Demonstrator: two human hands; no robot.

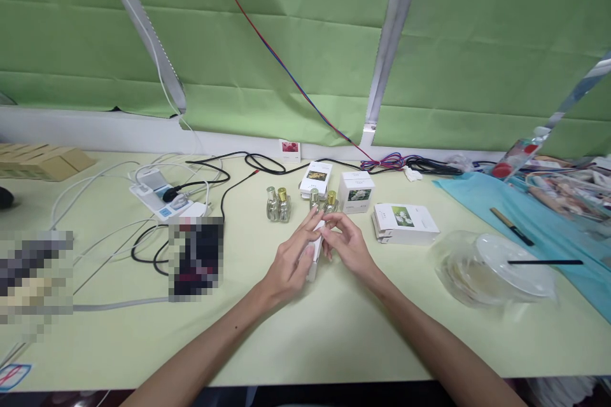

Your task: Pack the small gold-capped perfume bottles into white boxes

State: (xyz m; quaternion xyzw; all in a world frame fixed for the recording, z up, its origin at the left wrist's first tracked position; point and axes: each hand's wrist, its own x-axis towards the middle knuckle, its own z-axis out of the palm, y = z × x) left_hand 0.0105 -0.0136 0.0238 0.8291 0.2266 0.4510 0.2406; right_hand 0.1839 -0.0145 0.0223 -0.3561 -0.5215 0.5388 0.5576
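Observation:
My left hand (292, 261) and my right hand (347, 243) meet over the middle of the pale green table (305, 337), both closed round a small white carton (316, 257) held on edge between them. Just behind my fingers stand two small glass perfume bottles with gold caps (324, 201). A second pair of bottles (279, 204) stands to their left. A white box with a flower picture (356, 191) stands upright to the right of the bottles. A flat stack of folded cartons (405, 221) lies further right, and another flat stack (316, 179) lies behind the bottles.
A white power strip (162, 198) with black and white cables lies at the left. Clear plastic containers with black sticks (496, 267) sit at the right, beside a blue cloth (534, 216). Cardboard boxes (38, 162) lie far left. Green sheeting hangs behind.

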